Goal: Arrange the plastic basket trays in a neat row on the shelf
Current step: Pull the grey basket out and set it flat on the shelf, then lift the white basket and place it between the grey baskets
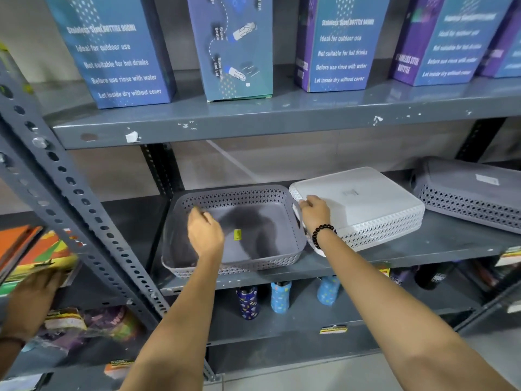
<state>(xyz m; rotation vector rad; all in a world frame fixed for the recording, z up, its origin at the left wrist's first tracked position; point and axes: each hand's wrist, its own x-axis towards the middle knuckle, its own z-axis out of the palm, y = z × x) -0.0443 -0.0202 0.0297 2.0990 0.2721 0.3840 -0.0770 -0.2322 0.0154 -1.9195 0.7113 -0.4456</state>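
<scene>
A grey perforated basket tray sits upright on the middle shelf, with a yellow sticker inside. My left hand hovers over its inside, fingers loosely apart, holding nothing. To its right lies a white basket tray, turned upside down and slightly tilted. My right hand, with a black bead bracelet on the wrist, rests on the white tray's left corner next to the grey tray's right handle. A second grey tray lies upside down at the far right.
Blue and purple bottle boxes stand on the upper shelf. Small patterned bottles stand on the shelf below. A perforated steel upright crosses the left. Another person's hand holds colourful packs at the lower left.
</scene>
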